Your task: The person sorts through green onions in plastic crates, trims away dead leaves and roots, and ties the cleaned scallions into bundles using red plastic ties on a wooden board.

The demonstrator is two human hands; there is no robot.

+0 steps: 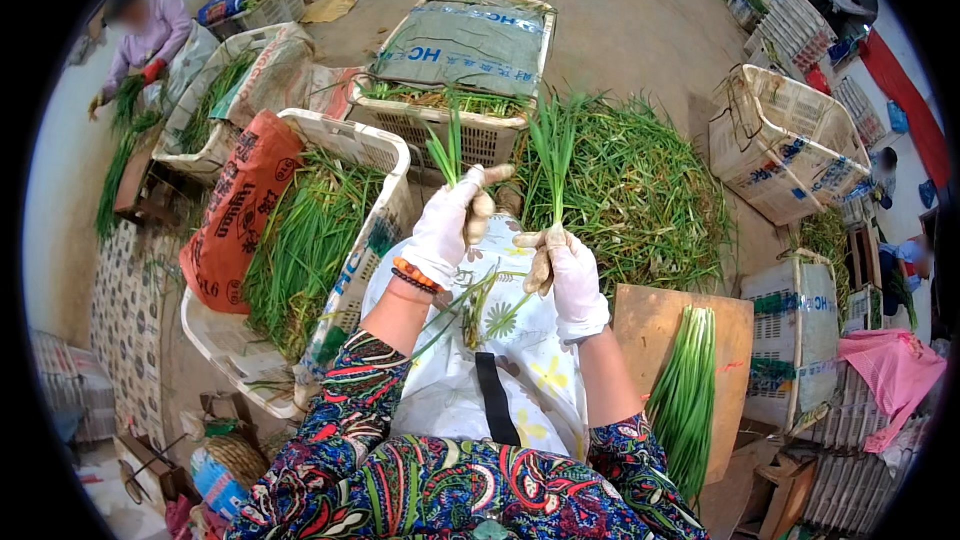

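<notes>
Both my hands wear pale gloves with soiled fingertips. My left hand (pixel 455 225) is closed round a small bunch of garlic chives (pixel 447 152), whose green leaves point up and away from me. A longer bunch of chives (pixel 555 145) stands up from my right hand (pixel 568 278), its fingers pinched round the lower stems. The two hands are apart, above my white flowered apron (pixel 540 370). Loose yellowed and green leaves (pixel 472 312) lie on the apron below the hands. A neat bundle of chives (pixel 685 390) rests on a wooden board (pixel 632 330) to my right.
A loose heap of chives (pixel 650 200) covers the floor ahead right. At left stands a white crate (pixel 395 155) of chives with an orange sack (pixel 235 215). Another cloth-covered crate (pixel 545 30) is ahead; an open crate (pixel 790 145) stands far right. A co-worker (pixel 150 35) handles chives at far left.
</notes>
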